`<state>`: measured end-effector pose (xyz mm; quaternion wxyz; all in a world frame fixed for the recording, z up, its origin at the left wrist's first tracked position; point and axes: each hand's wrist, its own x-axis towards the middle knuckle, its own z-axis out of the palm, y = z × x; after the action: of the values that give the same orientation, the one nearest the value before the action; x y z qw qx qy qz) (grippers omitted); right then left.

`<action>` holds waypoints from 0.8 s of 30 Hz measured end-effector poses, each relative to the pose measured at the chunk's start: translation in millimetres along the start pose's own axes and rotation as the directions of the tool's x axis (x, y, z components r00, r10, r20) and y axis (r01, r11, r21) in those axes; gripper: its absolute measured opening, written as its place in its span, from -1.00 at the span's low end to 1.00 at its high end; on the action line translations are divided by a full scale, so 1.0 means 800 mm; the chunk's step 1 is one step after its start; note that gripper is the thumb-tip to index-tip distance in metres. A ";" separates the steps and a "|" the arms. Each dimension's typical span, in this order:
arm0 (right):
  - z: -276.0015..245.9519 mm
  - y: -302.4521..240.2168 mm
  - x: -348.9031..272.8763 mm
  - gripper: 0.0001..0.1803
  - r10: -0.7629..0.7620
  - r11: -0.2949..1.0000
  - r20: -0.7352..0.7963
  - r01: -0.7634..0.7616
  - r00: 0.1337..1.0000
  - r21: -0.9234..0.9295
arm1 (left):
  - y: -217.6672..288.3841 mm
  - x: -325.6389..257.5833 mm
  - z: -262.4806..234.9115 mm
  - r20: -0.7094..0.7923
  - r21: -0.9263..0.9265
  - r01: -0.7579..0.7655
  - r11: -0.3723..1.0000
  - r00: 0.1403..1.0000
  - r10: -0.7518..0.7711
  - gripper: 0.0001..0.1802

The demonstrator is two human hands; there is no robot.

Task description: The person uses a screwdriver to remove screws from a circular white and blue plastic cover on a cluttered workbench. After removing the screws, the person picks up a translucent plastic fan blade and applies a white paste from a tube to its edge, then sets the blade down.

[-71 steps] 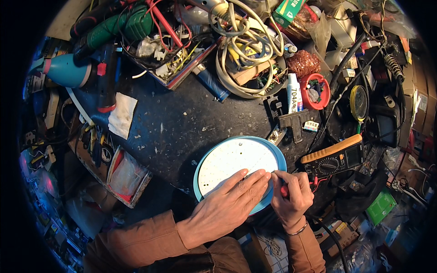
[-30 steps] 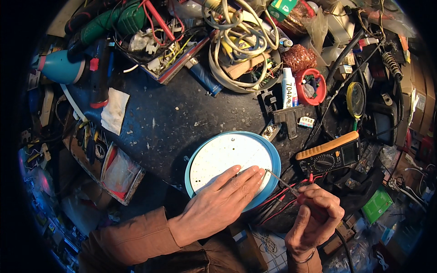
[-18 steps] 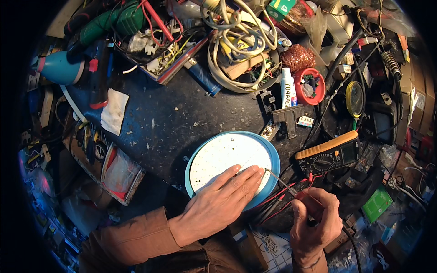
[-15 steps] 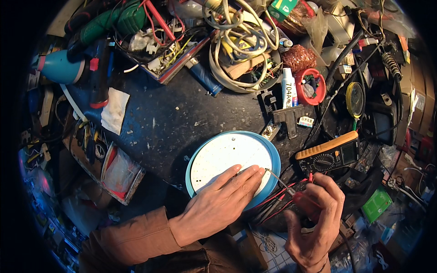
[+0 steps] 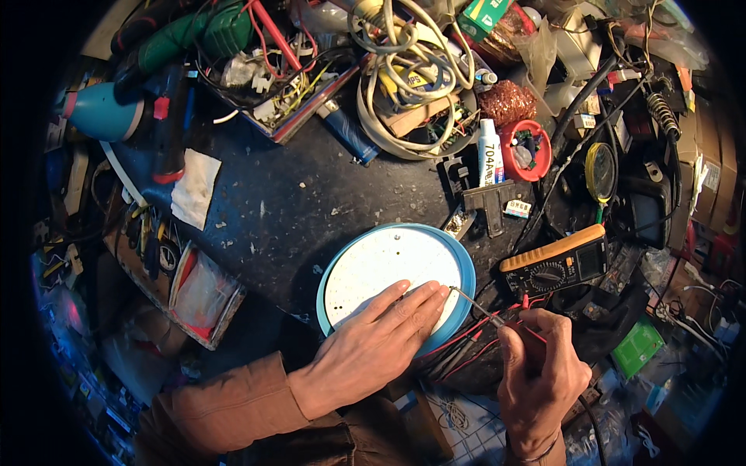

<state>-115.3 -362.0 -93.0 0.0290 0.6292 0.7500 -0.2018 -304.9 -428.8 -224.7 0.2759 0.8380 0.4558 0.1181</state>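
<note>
A round white panel with small marks lies in a blue round rim on the dark bench. My left hand rests flat across its lower right part, fingers stretched out and close together. At the panel's right edge, just past those fingertips, is the tip of a screwdriver. Its thin metal shaft slants down to the right into my right hand. Thumb and fingers there are closed round the handle, which is mostly hidden. Whether the tip sits in a screw is too small to tell.
A yellow-and-black multimeter stands right of the panel, with red and black leads running beside the rim. Behind are a white tube, a red bowl and coiled cable. A white cloth lies left.
My right hand's fingers, earlier more spread and raised, have closed round the screwdriver's handle. The tip stays at the panel's right edge, and my left hand keeps its place.
</note>
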 end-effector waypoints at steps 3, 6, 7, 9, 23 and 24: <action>0.003 -0.009 -0.004 -0.62 0.085 0.984 0.000 -0.084 0.996 0.160 | 0.000 -0.001 -0.001 0.010 0.003 -0.002 1.000 1.000 0.002 -0.43; 0.014 -0.013 -0.003 -0.68 -0.008 0.988 -0.156 0.032 0.988 0.150 | 0.000 0.000 -0.001 0.015 -0.003 -0.005 1.000 1.000 0.005 -0.42; 0.015 -0.013 -0.002 -0.68 -0.004 0.998 -0.140 0.014 0.990 0.067 | 0.000 0.001 -0.001 0.009 -0.002 -0.005 1.000 1.000 0.005 -0.42; 0.016 -0.010 0.002 -0.70 0.030 0.999 -0.154 -0.025 0.988 0.030 | 0.000 0.000 -0.001 0.010 -0.002 -0.007 1.000 1.000 0.007 -0.43; 0.013 -0.005 0.000 -0.77 0.083 0.990 -0.085 -0.073 0.993 0.117 | 0.000 -0.002 0.000 -0.010 0.020 -0.011 1.000 1.000 0.011 -0.40; 0.014 -0.009 -0.003 -0.75 0.124 0.978 -0.094 -0.106 0.988 0.179 | 0.000 -0.002 0.000 -0.003 0.014 -0.010 1.000 1.000 0.010 -0.40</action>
<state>-124.1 -369.1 -100.6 -0.0537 0.6813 0.6924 -0.2312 -305.9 -430.3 -224.8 0.2686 0.8420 0.4529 0.1174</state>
